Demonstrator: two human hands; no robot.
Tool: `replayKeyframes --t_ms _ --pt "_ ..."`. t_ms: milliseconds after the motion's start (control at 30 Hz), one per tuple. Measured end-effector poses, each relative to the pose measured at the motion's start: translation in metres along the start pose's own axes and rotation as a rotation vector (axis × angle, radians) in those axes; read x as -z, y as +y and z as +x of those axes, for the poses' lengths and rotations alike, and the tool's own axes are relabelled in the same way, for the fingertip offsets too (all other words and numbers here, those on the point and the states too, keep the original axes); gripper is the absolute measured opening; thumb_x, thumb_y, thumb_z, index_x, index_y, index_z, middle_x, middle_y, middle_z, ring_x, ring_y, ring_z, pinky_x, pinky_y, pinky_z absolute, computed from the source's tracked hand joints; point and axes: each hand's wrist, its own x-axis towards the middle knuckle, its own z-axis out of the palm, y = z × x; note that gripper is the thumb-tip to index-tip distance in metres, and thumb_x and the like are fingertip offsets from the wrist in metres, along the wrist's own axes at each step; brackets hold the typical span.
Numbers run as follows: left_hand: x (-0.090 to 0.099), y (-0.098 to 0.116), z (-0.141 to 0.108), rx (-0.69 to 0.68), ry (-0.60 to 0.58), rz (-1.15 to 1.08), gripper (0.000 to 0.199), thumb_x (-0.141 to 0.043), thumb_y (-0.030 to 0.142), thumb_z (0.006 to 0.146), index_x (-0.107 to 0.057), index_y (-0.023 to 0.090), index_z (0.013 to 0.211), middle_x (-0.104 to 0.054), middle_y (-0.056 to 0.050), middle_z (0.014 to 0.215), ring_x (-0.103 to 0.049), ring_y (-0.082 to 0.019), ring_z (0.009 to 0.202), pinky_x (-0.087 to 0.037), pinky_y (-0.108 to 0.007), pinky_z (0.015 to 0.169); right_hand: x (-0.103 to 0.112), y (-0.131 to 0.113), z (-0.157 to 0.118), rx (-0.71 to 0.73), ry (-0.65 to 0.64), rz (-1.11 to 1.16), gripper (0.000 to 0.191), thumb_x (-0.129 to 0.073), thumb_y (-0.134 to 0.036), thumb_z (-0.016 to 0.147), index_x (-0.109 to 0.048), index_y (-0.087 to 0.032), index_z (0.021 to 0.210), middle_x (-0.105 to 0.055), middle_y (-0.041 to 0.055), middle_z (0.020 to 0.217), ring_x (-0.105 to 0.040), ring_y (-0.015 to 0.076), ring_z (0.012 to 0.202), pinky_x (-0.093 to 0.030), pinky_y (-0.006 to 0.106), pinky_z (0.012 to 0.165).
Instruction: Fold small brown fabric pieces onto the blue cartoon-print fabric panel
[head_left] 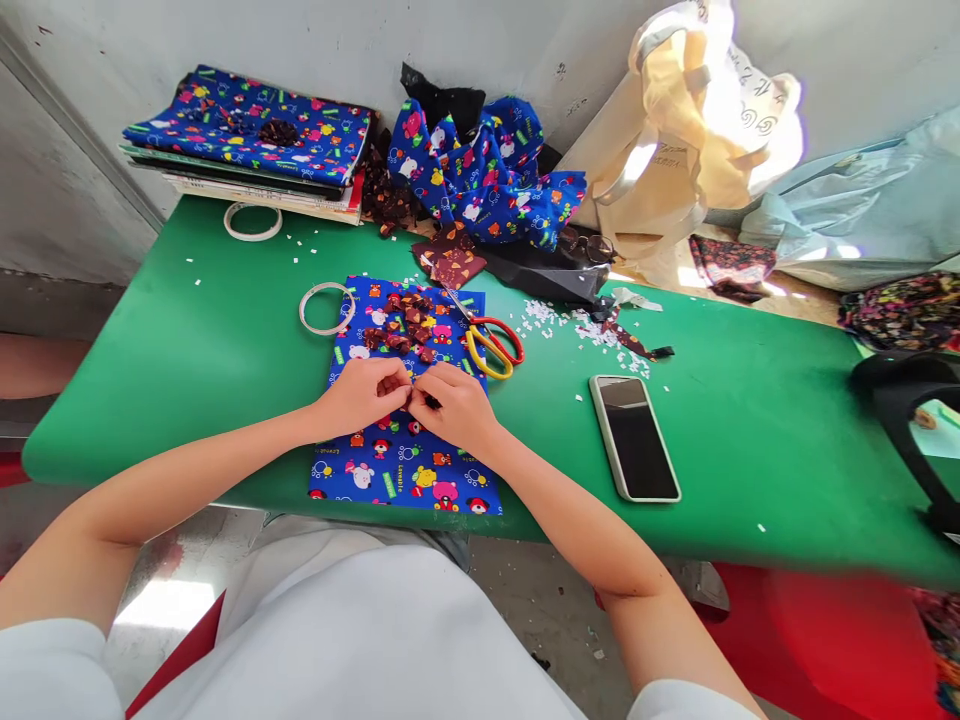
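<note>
Right grip [459, 408] over "Loveable"-printed cloth [409, 462]

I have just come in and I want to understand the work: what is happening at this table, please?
A person's left hand and right hand are close together over a blue cartoon-print cloth on the green table. They seem to pinch a small dark piece, mostly hidden. Brown patterned scraps lie on the cloth just beyond the hands. The red-and-yellow scissors lie unused at its right edge, and a phone with a dark screen lies farther right.
</note>
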Motion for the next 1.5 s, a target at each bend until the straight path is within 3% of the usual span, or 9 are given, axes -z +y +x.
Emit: replayKeyframes --t_ms 233,533,700,1000,1367,1500 --pt "0.006 0.0 -0.002 -0.044 -0.077 0.017 0.014 -0.048 0.023 0.083 -0.056 0.015 0.074 -0.05 0.005 0.059 -0.043 -0.007 0.053 -0.035 -0.019 0.053 0.003 -0.001 0.002 -0.016 -0.016 -0.015 0.022 -0.045 -0.014 0.08 -0.043 -0.021 0.059 -0.051 0.0 0.056 -0.041 0.0135 0.058 -0.037 0.025 0.057" --pt "0.009 0.007 0.001 -0.006 -0.009 -0.023 0.02 -0.047 0.029 0.087 -0.056 0.016 0.075 -0.055 0.003 0.065 -0.045 -0.007 0.055 -0.036 -0.019 0.053 0.006 -0.002 0.006 -0.183 -0.048 0.033 0.014 -0.045 -0.023 0.086 -0.051 -0.019 0.074 -0.058 0.0027 0.068 -0.049 0.0157 0.067 -0.04 0.028 0.066" --pt "0.01 0.008 0.0 -0.005 0.012 -0.005 0.02 -0.047 0.031 0.087 -0.056 0.016 0.078 -0.056 0.003 0.065 -0.049 -0.009 0.058 -0.038 -0.019 0.055 0.007 0.0 0.008 -0.147 -0.067 0.106 0.018 -0.041 -0.021 0.089 -0.052 -0.019 0.075 -0.059 0.0035 0.072 -0.05 0.0153 0.069 -0.041 0.027 0.068" --pt "0.009 0.006 0.009 -0.051 0.035 0.157 0.019 -0.046 0.029 0.088 -0.056 0.017 0.078 -0.055 0.004 0.061 -0.049 -0.009 0.058 -0.038 -0.02 0.058 0.007 0.003 0.011 -0.206 0.037 0.304 0.016 -0.042 -0.018 0.084 -0.047 -0.019 0.069 -0.055 0.0009 0.066 -0.048 0.012 0.063 -0.04 0.023 0.061" --pt "0.009 0.0 0.01 -0.016 -0.037 0.064 0.02 -0.045 0.032 0.089 -0.054 0.018 0.078 -0.05 0.005 0.058 -0.047 -0.009 0.054 -0.037 -0.021 0.053 0.01 0.003 0.014 -0.374 -0.085 0.504 0.014 -0.045 -0.019 0.08 -0.048 -0.019 0.067 -0.048 -0.0041 0.057 -0.042 0.0085 0.052 -0.034 0.02 0.053" --pt "0.009 -0.002 0.01 0.013 -0.004 0.047 0.014 -0.047 0.033 0.088 -0.048 0.019 0.084 -0.052 0.004 0.065 -0.049 -0.01 0.056 -0.04 -0.022 0.055 0.012 0.006 0.016 -0.434 -0.133 0.544 0.015 -0.046 -0.018 0.08 -0.048 -0.018 0.066 -0.049 -0.0044 0.055 -0.043 0.0083 0.051 -0.034 0.02 0.052"
